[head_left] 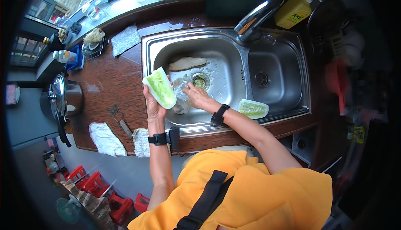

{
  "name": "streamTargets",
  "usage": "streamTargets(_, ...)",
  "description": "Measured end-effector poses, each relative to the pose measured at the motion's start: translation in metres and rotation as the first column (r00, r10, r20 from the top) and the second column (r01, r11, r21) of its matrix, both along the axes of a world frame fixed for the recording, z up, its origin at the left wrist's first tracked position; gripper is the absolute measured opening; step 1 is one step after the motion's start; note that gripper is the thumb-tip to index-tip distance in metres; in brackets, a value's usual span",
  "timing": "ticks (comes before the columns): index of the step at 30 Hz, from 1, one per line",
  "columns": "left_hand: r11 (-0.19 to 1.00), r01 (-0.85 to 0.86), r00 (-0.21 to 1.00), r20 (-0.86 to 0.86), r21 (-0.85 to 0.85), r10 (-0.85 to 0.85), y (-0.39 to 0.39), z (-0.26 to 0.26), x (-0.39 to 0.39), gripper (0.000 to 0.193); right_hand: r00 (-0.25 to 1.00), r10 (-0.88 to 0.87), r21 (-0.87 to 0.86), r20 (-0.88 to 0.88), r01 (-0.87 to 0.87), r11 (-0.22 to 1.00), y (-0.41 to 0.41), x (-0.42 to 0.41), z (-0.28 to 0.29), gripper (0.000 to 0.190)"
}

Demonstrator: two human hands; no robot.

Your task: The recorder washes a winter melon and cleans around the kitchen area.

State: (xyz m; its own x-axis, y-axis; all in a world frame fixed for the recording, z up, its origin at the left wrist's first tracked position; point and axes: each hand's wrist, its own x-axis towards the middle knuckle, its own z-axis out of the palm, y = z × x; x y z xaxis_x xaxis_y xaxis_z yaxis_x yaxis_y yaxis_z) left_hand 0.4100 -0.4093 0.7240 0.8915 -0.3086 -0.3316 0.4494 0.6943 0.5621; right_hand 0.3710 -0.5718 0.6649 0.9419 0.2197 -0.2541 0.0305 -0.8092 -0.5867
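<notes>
My left hand (154,100) grips a peeled, halved gourd (160,87) above the sink's left rim. Its hollowed green inner side faces up. Over the large steel basin (224,70), my right hand (198,97) reaches to a clear plastic bag (181,97) with pale scraps inside. The fingertips meet the bag's upper part; whether they pinch it cannot be made out. A second gourd half (253,108) lies cut side up on the sink's front rim. Behind the bag, a long pale piece of vegetable (187,63) rests in the basin. Green bits fill the drain strainer (200,81).
A chrome faucet (258,18) overhangs the divider beside the smaller basin (275,64). A yellow soap bottle (293,11) stands behind it. Left on the counter are a peeler (121,122), white cloths (106,139), a grey cloth (126,40) and a pressure cooker (64,95).
</notes>
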Motion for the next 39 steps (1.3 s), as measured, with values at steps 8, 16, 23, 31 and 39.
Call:
streamTargets(8, 0.997, -0.046, 0.994, -0.100, -0.068, 0.040, 0.033, 0.003, -0.038, 0.071, 0.960, 0.245, -0.258, 0.134, -0.205, 0.944, 0.053, 0.028, -0.067, 0.033)
streamTargets(16, 0.996, -0.061, 0.994, -0.097, -0.061, 0.055, 0.057, 0.006, -0.035, 0.072, 0.976, -0.170, 0.128, 0.139, 0.153, 0.980, 0.031, 0.045, -0.040, 0.019)
streamTargets(23, 0.991, -0.038, 0.999, -0.044, -0.130, 0.033, 0.049, 0.018, -0.028, 0.074, 0.970, -0.191, 0.112, 0.150, 0.175, 0.978, -0.016, 0.051, 0.022, 0.023)
streamTargets(31, 0.984, -0.006, 1.000, -0.017, -0.180, 0.003, 0.033, 0.027, -0.046, 0.075, 0.996, 0.085, 0.028, -0.024, -0.084, 0.996, -0.073, 0.033, 0.097, 0.032)
streamTargets(39, 0.985, 0.056, 0.998, 0.002, -0.164, -0.056, 0.001, 0.028, -0.057, 0.075, 0.936, -0.350, 0.248, 0.029, 0.333, 0.910, -0.141, 0.003, 0.173, 0.019)
